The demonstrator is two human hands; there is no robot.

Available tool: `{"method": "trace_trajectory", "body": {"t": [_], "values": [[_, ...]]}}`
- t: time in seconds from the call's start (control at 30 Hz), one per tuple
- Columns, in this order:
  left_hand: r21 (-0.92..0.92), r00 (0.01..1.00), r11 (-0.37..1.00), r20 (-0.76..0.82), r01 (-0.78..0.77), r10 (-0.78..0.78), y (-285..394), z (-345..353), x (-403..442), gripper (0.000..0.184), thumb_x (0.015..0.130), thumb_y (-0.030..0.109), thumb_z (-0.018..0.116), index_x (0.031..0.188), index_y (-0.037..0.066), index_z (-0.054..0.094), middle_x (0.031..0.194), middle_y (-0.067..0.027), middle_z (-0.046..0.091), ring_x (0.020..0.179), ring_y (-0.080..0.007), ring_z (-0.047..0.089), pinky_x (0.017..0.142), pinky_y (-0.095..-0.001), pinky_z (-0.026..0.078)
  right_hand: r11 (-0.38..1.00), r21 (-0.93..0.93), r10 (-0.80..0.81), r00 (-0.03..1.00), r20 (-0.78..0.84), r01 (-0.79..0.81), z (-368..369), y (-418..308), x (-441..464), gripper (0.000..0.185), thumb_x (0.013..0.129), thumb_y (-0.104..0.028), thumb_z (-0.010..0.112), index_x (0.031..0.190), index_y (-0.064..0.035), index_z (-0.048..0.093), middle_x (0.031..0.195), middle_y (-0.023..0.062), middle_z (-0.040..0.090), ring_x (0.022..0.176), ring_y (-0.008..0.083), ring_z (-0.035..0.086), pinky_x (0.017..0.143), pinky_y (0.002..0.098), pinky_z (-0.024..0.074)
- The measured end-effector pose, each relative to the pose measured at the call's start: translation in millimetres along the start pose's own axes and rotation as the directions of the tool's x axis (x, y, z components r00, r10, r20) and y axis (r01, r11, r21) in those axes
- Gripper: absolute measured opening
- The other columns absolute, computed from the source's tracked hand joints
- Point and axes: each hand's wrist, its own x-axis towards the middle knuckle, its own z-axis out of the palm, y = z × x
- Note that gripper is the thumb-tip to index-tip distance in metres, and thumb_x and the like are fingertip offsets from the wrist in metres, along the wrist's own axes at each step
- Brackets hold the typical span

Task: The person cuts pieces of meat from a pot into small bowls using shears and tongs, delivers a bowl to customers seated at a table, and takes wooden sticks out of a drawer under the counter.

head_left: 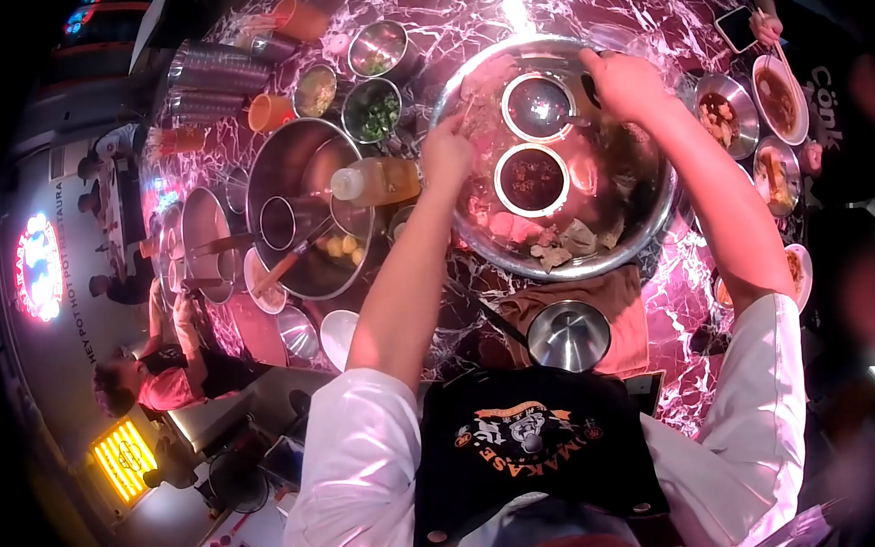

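Observation:
A wide metal basin [567,269] stands in front of me, with pieces of food lying in it. Inside are two round bowls: one with a dark, shiny liquid [538,107] and one with a dark red, chunky sauce [532,181]. My left hand [447,155] is at the basin's left side, its fingers closed and partly hidden. Over the basin's upper right is my right hand [628,86], curled beside a dark object that I cannot make out clearly.
Left of the basin stand a large steel pot [261,164], a bottle of yellowish liquid [382,182] and a cup of chopped greens [371,109]. Nearer me, a steel bowl [569,336] sits by a brown cloth [620,307]. At right, a person's hand [767,28] is near an oval dish [780,100].

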Motion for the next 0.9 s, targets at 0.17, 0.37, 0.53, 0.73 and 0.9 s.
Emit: {"method": "trace_trajectory", "body": {"t": [0.17, 0.37, 0.53, 0.73, 0.9], "values": [[0.549, 0.990, 0.827, 0.123, -0.122, 0.064, 61, -54, -38, 0.039, 0.079, 0.011, 0.048, 0.114, 0.014, 0.065, 0.107, -0.0148, 0.065, 0.100, -0.0343, 0.061, 0.086, -0.0431, 0.048, 0.999, 0.044, -0.004, 0.999, -0.043, 0.005, 9, 9, 1, 0.043, 0.075, -0.009, 0.060, 0.117, -0.0056, 0.048, 0.086, 0.0174, 0.065, 0.084, 0.0343, 0.064, 0.072, 0.0434, 0.0510], [0.572, 0.985, 0.806, 0.152, -0.150, 0.076, 83, -40, -26, 0.036, 0.078, 0.012, 0.048, 0.109, 0.016, 0.067, 0.101, -0.0149, 0.067, 0.095, -0.0344, 0.062, 0.082, -0.0446, 0.048, 0.998, 0.055, 0.002, 0.994, -0.113, 0.004, 15, 8, 1, 0.039, 0.077, -0.008, 0.058, 0.115, -0.0054, 0.048, 0.082, 0.0168, 0.066, 0.082, 0.0336, 0.064, 0.070, 0.0447, 0.0506], [0.594, 0.983, 0.787, 0.169, -0.164, 0.076, 99, -63, -35, 0.034, 0.077, 0.012, 0.049, 0.104, 0.016, 0.069, 0.098, -0.0150, 0.067, 0.093, -0.0343, 0.063, 0.080, -0.0445, 0.049, 0.998, 0.058, 0.005, 0.995, -0.103, 0.001, 11, 8, -3, 0.032, 0.079, -0.006, 0.053, 0.112, -0.0043, 0.050, 0.081, 0.0167, 0.066, 0.081, 0.0328, 0.066, 0.068, 0.0437, 0.0517], [0.610, 0.980, 0.768, 0.147, -0.194, 0.131, 84, -28, -18, 0.028, 0.077, 0.013, 0.052, 0.099, 0.015, 0.069, 0.095, -0.0142, 0.068, 0.093, -0.0330, 0.064, 0.079, -0.0431, 0.050, 0.998, 0.065, -0.014, 0.995, -0.099, 0.021, 5, 4, -7, 0.030, 0.080, -0.005, 0.051, 0.111, -0.0033, 0.051, 0.084, 0.0178, 0.066, 0.082, 0.0328, 0.066, 0.069, 0.0432, 0.0528], [0.444, 0.988, 0.884, 0.098, -0.148, 0.116, 60, 23, 12, 0.024, 0.082, 0.013, 0.051, 0.099, 0.012, 0.068, 0.101, -0.0152, 0.067, 0.092, -0.0343, 0.064, 0.079, -0.0440, 0.050, 0.999, 0.043, 0.004, 0.997, -0.082, 0.000, 2, -6, -13, 0.031, 0.078, -0.006, 0.055, 0.109, -0.0035, 0.049, 0.091, 0.0177, 0.064, 0.082, 0.0334, 0.066, 0.068, 0.0438, 0.0531]]}}
